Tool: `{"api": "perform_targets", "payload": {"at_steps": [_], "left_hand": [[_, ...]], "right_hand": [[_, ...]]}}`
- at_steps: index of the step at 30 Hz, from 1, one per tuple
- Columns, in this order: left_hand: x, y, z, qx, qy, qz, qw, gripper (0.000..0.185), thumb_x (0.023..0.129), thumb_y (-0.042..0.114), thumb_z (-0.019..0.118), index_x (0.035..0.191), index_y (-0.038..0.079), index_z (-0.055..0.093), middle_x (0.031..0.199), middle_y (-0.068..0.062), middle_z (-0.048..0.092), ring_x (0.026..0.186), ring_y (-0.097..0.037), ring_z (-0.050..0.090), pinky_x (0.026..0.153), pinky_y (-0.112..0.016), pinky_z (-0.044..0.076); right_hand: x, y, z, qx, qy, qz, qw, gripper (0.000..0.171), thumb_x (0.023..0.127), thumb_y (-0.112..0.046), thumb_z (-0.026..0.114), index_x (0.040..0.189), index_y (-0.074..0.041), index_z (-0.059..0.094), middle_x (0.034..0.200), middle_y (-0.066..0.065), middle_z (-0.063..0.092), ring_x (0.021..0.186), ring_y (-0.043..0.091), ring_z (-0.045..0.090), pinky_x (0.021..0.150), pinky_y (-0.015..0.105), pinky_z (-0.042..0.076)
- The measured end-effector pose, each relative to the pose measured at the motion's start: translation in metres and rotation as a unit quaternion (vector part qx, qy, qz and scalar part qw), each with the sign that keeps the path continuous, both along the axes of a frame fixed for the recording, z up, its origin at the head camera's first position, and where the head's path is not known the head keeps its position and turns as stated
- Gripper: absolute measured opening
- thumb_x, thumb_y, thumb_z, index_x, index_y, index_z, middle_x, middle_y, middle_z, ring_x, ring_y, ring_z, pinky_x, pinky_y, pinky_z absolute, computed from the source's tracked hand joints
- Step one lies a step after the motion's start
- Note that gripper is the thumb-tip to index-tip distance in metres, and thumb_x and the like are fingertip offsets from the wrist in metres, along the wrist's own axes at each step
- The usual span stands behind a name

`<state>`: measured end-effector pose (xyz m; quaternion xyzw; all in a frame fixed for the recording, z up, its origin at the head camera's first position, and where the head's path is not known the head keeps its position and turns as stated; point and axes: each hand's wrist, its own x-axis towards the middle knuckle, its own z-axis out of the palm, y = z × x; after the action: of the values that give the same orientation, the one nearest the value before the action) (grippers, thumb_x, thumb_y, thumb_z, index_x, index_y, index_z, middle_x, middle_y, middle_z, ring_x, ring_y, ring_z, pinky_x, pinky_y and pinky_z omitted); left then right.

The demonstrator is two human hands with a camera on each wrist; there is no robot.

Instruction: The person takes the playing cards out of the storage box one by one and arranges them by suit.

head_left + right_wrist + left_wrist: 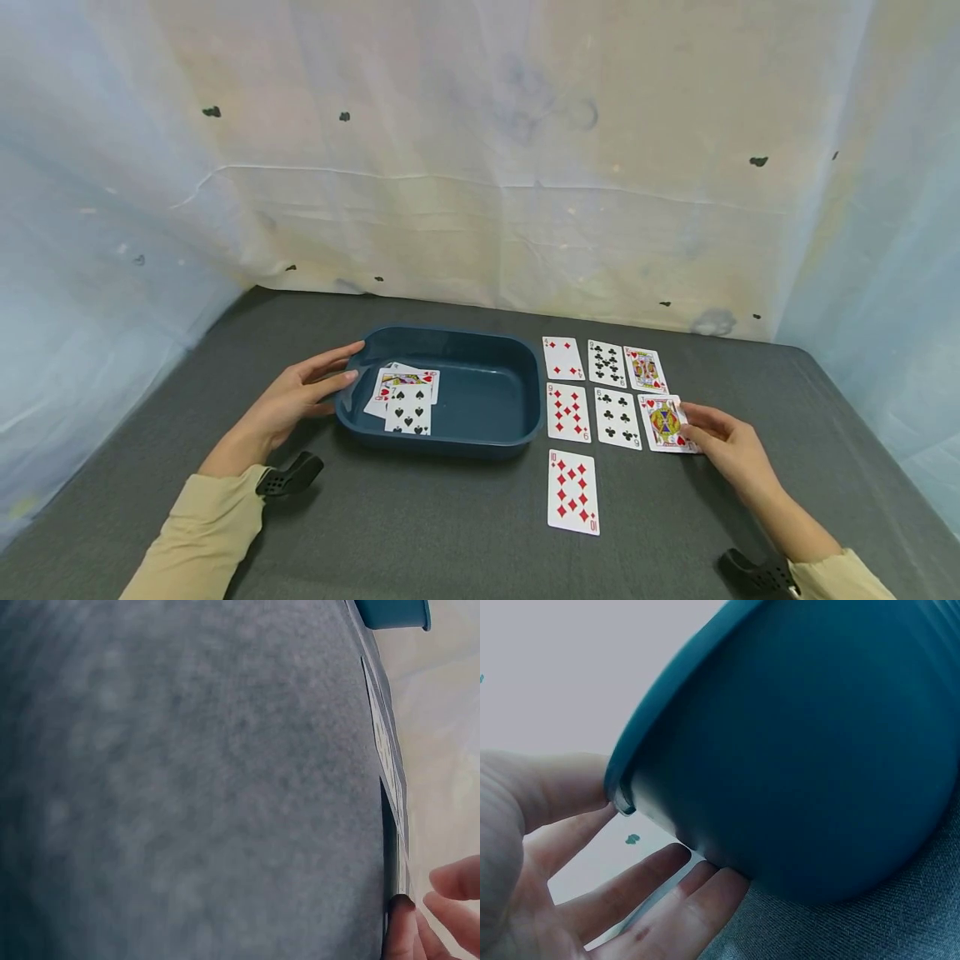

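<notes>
A dark blue tray (pixel 480 450) sits left of centre in the head view. My left hand (pixel 303 396) holds its left end, thumb over the rim and fingers against the outer wall; in the left wrist view the fingertips meet the tray wall (pixel 802 765). Inside lie several overlapping playing cards, a six of spades (pixel 408 417) on top. At the right, my right hand (pixel 723 442) pinches the right edge of a red-suit face card (pixel 663 423) between thumb and fingers. That edge is raised a little off the table in the right wrist view.
Several face-up cards lie right of the tray: four of diamonds (pixel 562 358), nine of clubs (pixel 606 363), another face card (pixel 646 369), nine of diamonds (pixel 567 412), six of clubs (pixel 618 417) and, nearer, ten of diamonds (pixel 573 492). A pale curtain (pixel 480 167) hangs behind the grey table (pixel 420 525).
</notes>
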<state>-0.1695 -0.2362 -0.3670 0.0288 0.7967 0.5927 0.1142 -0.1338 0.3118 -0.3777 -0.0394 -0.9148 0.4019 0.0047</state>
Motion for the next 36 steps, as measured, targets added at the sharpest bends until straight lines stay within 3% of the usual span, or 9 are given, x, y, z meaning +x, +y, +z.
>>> {"api": "perform_targets", "payload": {"at_steps": [7, 14, 27, 36], "left_hand": [[0.001, 0.0, 0.001, 0.0, 0.0, -0.002, 1.0, 0.064, 0.095, 0.035, 0.06, 0.151, 0.021, 0.033, 0.158, -0.017, 0.018, 0.144, -0.038, 0.019, 0.1, -0.059, 0.039], [0.001, 0.0, 0.002, -0.001, 0.001, -0.001, 1.0, 0.063, 0.095, 0.034, 0.06, 0.151, 0.021, 0.033, 0.158, -0.017, 0.018, 0.144, -0.039, 0.019, 0.1, -0.059, 0.039], [0.001, 0.001, 0.003, -0.002, -0.001, 0.001, 1.0, 0.063, 0.095, 0.034, 0.06, 0.151, 0.021, 0.033, 0.158, -0.017, 0.018, 0.143, -0.039, 0.019, 0.1, -0.059, 0.04], [0.001, 0.002, 0.003, -0.006, -0.001, -0.001, 1.0, 0.064, 0.095, 0.036, 0.06, 0.151, 0.021, 0.033, 0.158, -0.017, 0.018, 0.144, -0.039, 0.019, 0.1, -0.06, 0.039]], "right_hand": [[0.002, 0.001, 0.003, 0.046, 0.012, 0.014, 0.999, 0.044, 0.096, -0.018, 0.057, 0.132, 0.008, 0.05, 0.121, 0.028, 0.06, 0.08, -0.014, 0.05, 0.064, 0.018, 0.049], [0.001, -0.002, 0.009, 0.059, 0.017, 0.018, 0.998, 0.043, 0.096, -0.019, 0.057, 0.131, 0.006, 0.053, 0.119, 0.026, 0.062, 0.08, -0.015, 0.049, 0.065, 0.018, 0.048], [-0.004, -0.047, 0.024, -0.024, 0.038, 0.063, 0.997, 0.039, 0.095, -0.015, 0.06, 0.129, 0.004, 0.055, 0.117, 0.023, 0.064, 0.086, -0.009, 0.058, 0.071, 0.021, 0.052], [-0.011, -0.086, 0.029, -0.06, 0.046, 0.098, 0.992, 0.035, 0.094, -0.013, 0.061, 0.126, 0.002, 0.06, 0.116, 0.021, 0.066, 0.089, 0.007, 0.064, 0.073, 0.027, 0.054]]}}
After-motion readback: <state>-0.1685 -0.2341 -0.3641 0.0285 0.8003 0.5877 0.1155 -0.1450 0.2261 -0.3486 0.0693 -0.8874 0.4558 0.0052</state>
